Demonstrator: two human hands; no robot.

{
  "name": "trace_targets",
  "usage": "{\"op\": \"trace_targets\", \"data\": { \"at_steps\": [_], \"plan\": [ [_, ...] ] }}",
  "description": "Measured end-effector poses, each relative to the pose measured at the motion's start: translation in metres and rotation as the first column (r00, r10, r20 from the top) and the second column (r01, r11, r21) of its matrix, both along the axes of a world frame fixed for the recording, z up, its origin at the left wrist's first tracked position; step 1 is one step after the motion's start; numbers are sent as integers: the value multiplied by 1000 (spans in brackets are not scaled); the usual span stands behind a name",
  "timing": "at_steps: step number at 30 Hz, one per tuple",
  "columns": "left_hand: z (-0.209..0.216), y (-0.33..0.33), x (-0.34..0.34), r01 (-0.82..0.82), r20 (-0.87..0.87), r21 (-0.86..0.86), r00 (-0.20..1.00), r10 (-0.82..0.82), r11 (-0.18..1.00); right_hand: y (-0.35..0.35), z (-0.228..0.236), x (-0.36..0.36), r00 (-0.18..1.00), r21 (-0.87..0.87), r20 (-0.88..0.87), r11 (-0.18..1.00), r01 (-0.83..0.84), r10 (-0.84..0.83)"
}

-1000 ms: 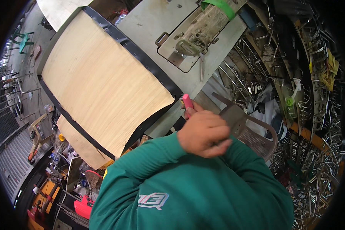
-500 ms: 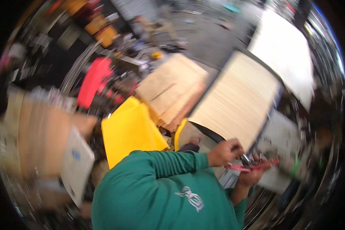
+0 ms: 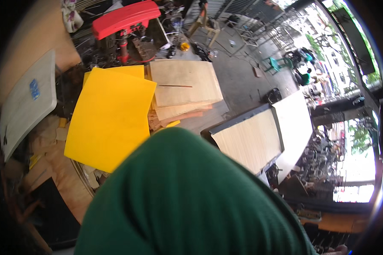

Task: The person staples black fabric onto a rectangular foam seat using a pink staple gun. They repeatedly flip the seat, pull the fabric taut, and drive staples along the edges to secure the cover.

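Note:
My green sleeve (image 3: 191, 199) fills the lower middle of the view and hides both of my hands. Neither hand shows anywhere around it. Just beyond the sleeve on the left lies a large yellow board (image 3: 108, 119). To the right, a pale wood panel with a dark edge (image 3: 249, 140) sits close behind the sleeve, with a white panel (image 3: 295, 123) beside it.
A stack of plywood sheets (image 3: 183, 85) lies behind the yellow board. A red drill press (image 3: 125, 19) stands at the back. A white board (image 3: 27, 102) leans at the left. Metal clutter (image 3: 323, 157) fills the right side, and a green chair (image 3: 276, 63) stands on the concrete floor.
The view has swung around. Earlier both hands were visible by the pale panel holding a pink-handled tool; now the green sleeve covers them and the tool is out of sight.

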State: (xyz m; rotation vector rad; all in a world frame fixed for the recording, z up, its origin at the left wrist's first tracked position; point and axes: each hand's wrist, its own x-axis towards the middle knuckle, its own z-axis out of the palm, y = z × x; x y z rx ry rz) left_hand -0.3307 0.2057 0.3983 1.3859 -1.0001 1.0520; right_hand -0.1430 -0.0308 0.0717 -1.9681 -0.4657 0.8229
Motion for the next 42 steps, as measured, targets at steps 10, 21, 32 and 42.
{"op": "trace_targets", "data": {
  "at_steps": [10,21,32,42],
  "plan": [
    [-53,25,-214,-18,-466,-25,885,5,1000,-81,-67,-123,845,-484,413,868,-113,340],
    [-489,-63,-695,-148,-238,180,-966,-103,973,-240,-201,-194,871,-693,-439,533,-485,221],
    [-480,-154,-764,-635,-487,658,-769,-414,406,-23,-198,-156,893,-392,-425,859,-329,148],
    [-497,-86,-808,-629,-514,454,-763,-391,631,8,-222,-237,861,-319,-481,882,-348,166]
  ]
}}
